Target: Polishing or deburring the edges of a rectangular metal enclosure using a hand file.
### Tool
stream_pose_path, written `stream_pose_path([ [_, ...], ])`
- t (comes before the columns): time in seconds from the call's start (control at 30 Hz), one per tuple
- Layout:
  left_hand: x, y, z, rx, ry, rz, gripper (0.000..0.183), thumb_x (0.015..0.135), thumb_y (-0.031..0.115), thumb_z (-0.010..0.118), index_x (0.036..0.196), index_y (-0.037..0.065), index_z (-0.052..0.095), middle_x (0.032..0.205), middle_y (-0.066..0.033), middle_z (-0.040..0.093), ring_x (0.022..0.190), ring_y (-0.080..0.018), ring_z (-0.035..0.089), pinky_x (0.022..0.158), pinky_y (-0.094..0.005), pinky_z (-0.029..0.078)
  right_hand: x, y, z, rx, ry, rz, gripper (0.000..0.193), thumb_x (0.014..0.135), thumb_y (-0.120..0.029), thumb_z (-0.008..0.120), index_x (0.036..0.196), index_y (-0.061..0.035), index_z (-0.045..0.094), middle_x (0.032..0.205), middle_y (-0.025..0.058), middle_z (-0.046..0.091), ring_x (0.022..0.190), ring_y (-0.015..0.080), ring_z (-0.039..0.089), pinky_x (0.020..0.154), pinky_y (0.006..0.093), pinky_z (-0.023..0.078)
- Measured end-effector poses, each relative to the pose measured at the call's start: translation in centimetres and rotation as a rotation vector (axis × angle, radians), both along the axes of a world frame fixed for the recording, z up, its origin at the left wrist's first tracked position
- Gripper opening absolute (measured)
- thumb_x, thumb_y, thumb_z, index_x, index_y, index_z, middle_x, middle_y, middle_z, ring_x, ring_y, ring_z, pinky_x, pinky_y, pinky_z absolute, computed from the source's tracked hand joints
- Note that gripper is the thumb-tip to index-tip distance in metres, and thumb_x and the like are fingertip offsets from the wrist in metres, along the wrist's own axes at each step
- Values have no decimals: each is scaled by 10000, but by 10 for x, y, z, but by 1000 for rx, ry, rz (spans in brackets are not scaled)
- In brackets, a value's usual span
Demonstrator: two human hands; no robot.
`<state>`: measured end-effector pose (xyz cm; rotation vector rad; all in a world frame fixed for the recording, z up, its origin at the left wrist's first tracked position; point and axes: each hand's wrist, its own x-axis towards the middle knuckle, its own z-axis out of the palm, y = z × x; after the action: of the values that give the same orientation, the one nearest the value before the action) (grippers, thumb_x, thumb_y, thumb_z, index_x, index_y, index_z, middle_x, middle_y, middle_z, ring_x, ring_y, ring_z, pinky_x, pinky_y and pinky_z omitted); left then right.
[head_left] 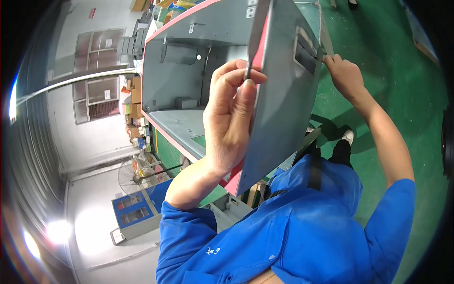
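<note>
A large grey metal cabinet (286, 102) with pink-red edges stands open in front of me. My left hand (231, 111) is raised at its near edge, thumb and fingers pinching the narrow end of a flat grey metal strip (256, 38). The strip runs upward past the cabinet's edge and out of view. On the side panel is a rectangular cut-out (304, 54) with a pale smeared border. Beside it, at the panel's far right edge, my right hand (344, 78) has its fingers curled closed. What those fingers grip is too small to make out.
Inside the cabinet are small brackets and a small grey box (186, 102). A standing fan (137, 179) and a blue-and-grey machine (137, 210) are at the left. Boxes (135, 97) line the wall. Green floor (378, 61) extends at right.
</note>
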<state>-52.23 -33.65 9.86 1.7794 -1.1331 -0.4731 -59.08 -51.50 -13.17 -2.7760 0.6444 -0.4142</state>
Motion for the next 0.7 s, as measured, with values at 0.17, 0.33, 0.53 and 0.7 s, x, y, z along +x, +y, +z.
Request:
stream_pose_path([
  [0.17, 0, -4, 0, 17, 9, 7, 171, 900, 97, 398, 988, 5, 513, 1086, -71, 382, 925, -101, 432, 794, -221, 373, 15, 0, 5, 57, 63, 23, 164, 783, -67, 451, 946, -73, 472, 818, 131, 562, 697, 324, 588, 578, 401, 482],
  [0.33, 2, -1, 1, 33, -39, -4, 169, 899, 100, 404, 988, 1, 509, 1085, -71, 384, 917, -97, 433, 781, -225, 381, -18, -18, -16, 108, -77, 174, 102, 821, -155, 467, 873, -68, 457, 724, 119, 541, 642, 295, 566, 520, 413, 441],
  [0.53, -3, -6, 5, 54, 22, 63, 227, 912, 163, 394, 973, -12, 525, 1116, -80, 414, 1007, -103, 429, 868, -228, 331, -26, -14, -9, 102, -319, 133, 98, 833, -161, 450, 833, -63, 452, 692, 93, 487, 612, 270, 542, 510, 380, 421],
  [0.7, 2, -6, 0, 13, -29, 32, 225, 908, 164, 407, 962, -13, 535, 1109, -79, 420, 993, -98, 433, 849, -222, 340, -5, -26, -12, -39, -235, 158, 91, 775, -99, 472, 860, -68, 463, 714, 77, 485, 633, 247, 551, 524, 360, 434],
])
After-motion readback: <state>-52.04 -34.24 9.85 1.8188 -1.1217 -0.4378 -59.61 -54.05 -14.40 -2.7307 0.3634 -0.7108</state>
